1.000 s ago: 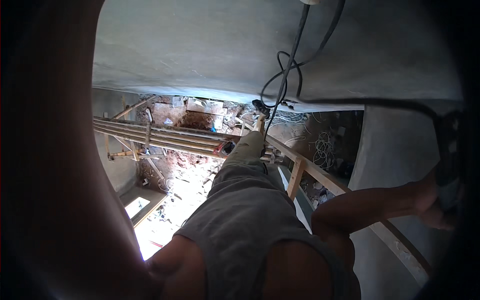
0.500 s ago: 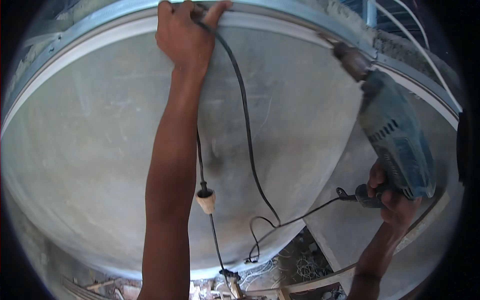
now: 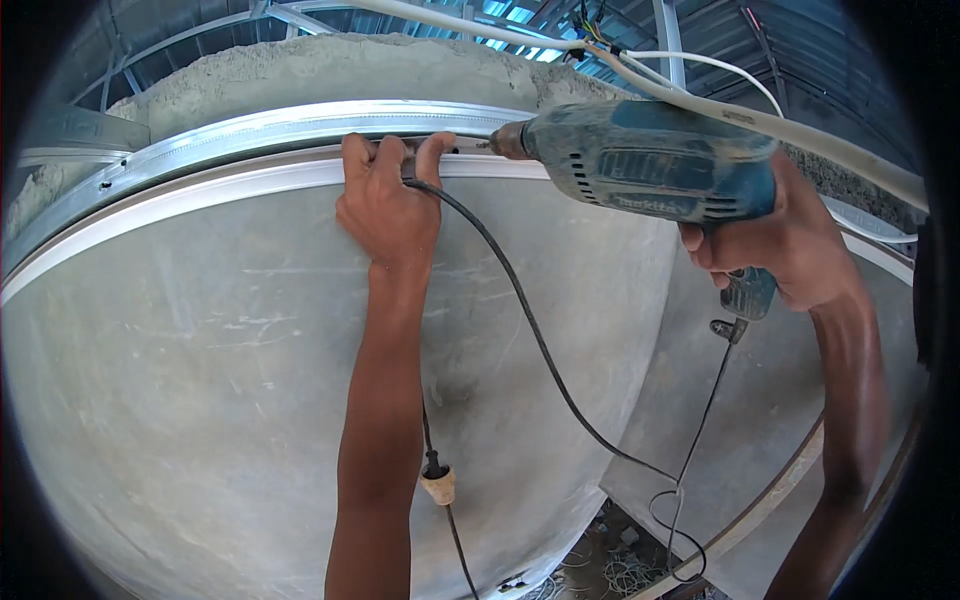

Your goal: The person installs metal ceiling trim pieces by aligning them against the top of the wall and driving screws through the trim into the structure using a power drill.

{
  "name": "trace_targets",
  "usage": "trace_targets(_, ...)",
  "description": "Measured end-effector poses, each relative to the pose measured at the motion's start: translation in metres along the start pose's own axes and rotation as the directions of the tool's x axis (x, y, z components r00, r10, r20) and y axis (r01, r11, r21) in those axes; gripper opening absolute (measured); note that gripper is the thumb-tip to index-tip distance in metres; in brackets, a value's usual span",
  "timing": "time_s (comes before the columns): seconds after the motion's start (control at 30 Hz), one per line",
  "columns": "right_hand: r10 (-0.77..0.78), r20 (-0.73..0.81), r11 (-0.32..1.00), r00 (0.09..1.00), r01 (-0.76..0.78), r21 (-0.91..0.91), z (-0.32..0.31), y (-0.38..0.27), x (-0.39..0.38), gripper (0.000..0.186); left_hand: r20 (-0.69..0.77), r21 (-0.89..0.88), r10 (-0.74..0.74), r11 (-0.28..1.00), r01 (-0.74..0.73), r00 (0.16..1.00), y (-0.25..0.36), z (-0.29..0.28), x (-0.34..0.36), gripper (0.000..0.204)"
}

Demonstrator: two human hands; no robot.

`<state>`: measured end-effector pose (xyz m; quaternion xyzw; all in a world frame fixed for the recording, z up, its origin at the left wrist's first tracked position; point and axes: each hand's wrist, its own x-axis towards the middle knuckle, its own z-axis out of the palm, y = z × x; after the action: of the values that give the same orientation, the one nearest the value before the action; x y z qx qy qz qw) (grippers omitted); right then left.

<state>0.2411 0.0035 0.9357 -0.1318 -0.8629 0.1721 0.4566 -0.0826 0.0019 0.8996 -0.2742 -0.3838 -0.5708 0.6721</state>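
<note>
My right hand [image 3: 795, 235] is wrapped round the grip of a dusty blue-green power drill [image 3: 650, 165], which lies nearly level and points left. Its chuck [image 3: 511, 140] and thin bit reach the gap between a silver metal channel [image 3: 300, 122] and a white trim strip [image 3: 250, 180], close beside my left thumb. There my left hand [image 3: 395, 205] hooks its bent fingers over the strip, the fingertips hidden in the gap. A black cable [image 3: 520, 275] comes out from under that hand, seemingly pinched in it, and sags toward the drill's cord [image 3: 708, 410].
A grey curved wall panel [image 3: 250, 380] fills the middle below the strip. Thick white cable [image 3: 850, 150] crosses in front above the drill. Near my left forearm hangs a cord connector [image 3: 438, 488]. Rough concrete [image 3: 330, 70] and roof framing lie above; coiled wire [image 3: 630, 575] lies on the floor.
The drill has swung from pointing steeply up at the right to lying level, its bit now near my left hand. My left hand stays at the strip; the view has tilted upward.
</note>
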Motion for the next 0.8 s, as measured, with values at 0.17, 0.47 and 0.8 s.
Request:
trace_targets(0.17, -0.017, -0.027, 0.99, 0.999, 0.013, -0.138, 0.002, -0.016, 0.004, 0.049, 0.006, -0.012, -0.015, 1.0, 0.015, 1.0, 0.005, 0.002, -0.002, 0.039)
trace_targets(0.47, 0.061, 0.017, 0.985, 0.998, -0.058, -0.163, 0.025, -0.038, 0.012, 0.066, 0.025, -0.003, -0.047, 0.999, 0.047, 0.999, 0.0, -0.005, -0.001, 0.041)
trace_targets(0.8, 0.057, 0.059, 0.981, 0.997, -0.045, -0.187, 0.026, -0.037, 0.019, 0.061, 0.009, -0.027, -0.081, 0.996, 0.081, 0.997, 0.001, -0.007, 0.001, 0.041)
